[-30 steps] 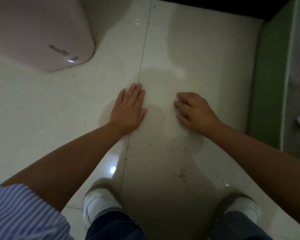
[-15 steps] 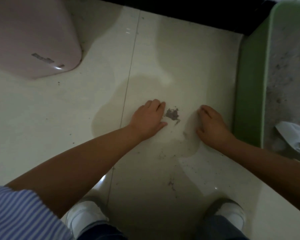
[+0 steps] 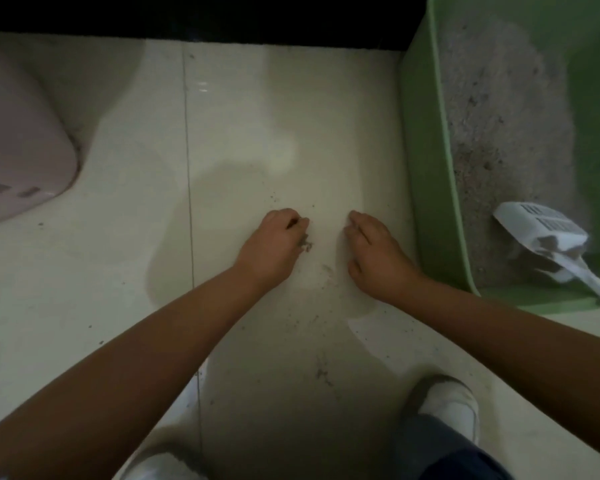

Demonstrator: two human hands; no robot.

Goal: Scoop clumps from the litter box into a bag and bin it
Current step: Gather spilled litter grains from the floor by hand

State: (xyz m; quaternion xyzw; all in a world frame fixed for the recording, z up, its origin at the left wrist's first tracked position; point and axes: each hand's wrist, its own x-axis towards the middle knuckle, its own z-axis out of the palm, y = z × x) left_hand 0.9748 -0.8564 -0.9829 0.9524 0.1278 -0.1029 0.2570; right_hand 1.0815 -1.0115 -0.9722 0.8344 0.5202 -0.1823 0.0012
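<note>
Nearest the camera, two white shoes [image 3: 447, 400] stand on the pale tile floor [image 3: 118, 271], with stray litter specks between them. Further out, both hands are down on the floor. The left hand [image 3: 271, 244] has its fingers curled in, with a small grey bit of spilled litter [image 3: 306, 244] at the fingertips; whether it is actually pinched, cannot tell. The right hand [image 3: 374, 258] has its fingers curled and together, touching the tile, nothing seen in it. Step looks like gathering spilled litter off the floor, a side job to scooping. To the right sits the green litter box [image 3: 426, 168], with a white scoop [image 3: 541, 230] resting in the litter, some clump on it. A pink bin [image 3: 18, 161] stands far left. No bag in view. Next move calls for collecting the bits, then taking up the scoop.
</note>
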